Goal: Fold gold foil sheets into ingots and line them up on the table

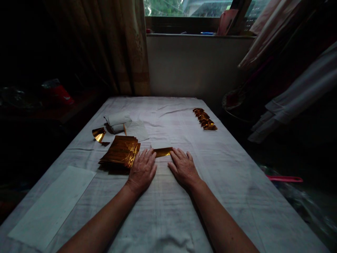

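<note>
My left hand (142, 169) and my right hand (183, 167) lie flat, fingers stretched, on a white cloth-covered table (223, 168). Their fingertips press the two ends of a folded strip of gold foil paper (163, 151) lying between them. Just left of my left hand sits a fanned stack of gold foil sheets (120, 151). A row of several folded gold pieces (205, 119) lies at the far right of the table.
A curled gold sheet (99, 134) and white paper pieces (123, 124) lie behind the stack. A large white sheet (52, 207) covers the near left corner. A curtain (116, 45), a window sill (200, 34) and hanging cloth (295, 80) surround the table.
</note>
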A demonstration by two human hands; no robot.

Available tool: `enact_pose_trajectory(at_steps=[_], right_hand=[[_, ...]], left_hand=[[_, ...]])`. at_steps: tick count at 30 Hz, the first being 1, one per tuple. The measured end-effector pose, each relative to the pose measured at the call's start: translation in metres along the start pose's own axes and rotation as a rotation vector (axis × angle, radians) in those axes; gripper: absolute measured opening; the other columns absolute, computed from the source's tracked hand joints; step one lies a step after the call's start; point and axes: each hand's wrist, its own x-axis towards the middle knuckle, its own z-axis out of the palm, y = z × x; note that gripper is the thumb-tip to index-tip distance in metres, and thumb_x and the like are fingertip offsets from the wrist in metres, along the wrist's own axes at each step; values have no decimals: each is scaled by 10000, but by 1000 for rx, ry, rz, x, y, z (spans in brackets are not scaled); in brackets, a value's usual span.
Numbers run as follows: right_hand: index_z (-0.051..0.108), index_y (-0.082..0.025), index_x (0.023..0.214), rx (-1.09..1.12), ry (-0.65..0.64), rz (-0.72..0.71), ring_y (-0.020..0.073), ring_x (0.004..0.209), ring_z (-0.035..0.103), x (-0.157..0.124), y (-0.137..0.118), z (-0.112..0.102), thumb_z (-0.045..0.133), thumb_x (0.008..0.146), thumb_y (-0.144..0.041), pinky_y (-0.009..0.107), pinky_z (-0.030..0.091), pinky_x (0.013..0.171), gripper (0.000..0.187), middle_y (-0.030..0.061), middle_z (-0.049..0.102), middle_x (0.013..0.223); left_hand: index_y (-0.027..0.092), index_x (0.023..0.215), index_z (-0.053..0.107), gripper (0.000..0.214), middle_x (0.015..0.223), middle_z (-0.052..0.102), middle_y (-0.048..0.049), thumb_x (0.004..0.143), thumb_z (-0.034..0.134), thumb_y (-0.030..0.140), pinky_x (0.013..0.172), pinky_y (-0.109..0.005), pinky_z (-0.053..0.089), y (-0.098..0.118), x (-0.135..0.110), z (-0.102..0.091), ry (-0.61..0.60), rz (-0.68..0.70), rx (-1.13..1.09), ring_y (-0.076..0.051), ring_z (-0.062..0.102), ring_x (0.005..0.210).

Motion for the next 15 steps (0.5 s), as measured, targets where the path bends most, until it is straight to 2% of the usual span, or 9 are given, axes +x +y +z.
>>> enact_pose_trajectory(at_steps=[4, 9, 15], right_hand=[[495, -180, 1416, 3, -3, 12, 294, 1421, 375, 0, -2, -1, 439, 991, -375, 563, 233, 1145, 471, 127, 416, 1542], [508, -157, 1402, 16, 9, 5, 301, 1436, 348, -1, -4, -4, 440, 989, -366, 555, 237, 1146, 467, 131, 394, 1554], [440, -162, 1466, 15, 42, -110, 268, 1469, 291, 3, -11, -4, 425, 996, -339, 532, 133, 1198, 502, 104, 385, 1561]], left_hand=[[156, 1366, 560, 439, 1474, 520, -107, 970, 450, 309, 1176, -520, 292, 2, 9, 0, -83, 120, -34, -286, 428, 1401], [164, 1391, 528, 464, 1463, 532, -110, 982, 440, 366, 1175, -508, 296, 6, 15, 7, -148, 79, -55, -259, 479, 1364], [172, 1405, 518, 479, 1471, 523, -106, 998, 406, 399, 1179, -512, 285, 7, 12, 13, -136, 52, -77, -259, 460, 1380]])
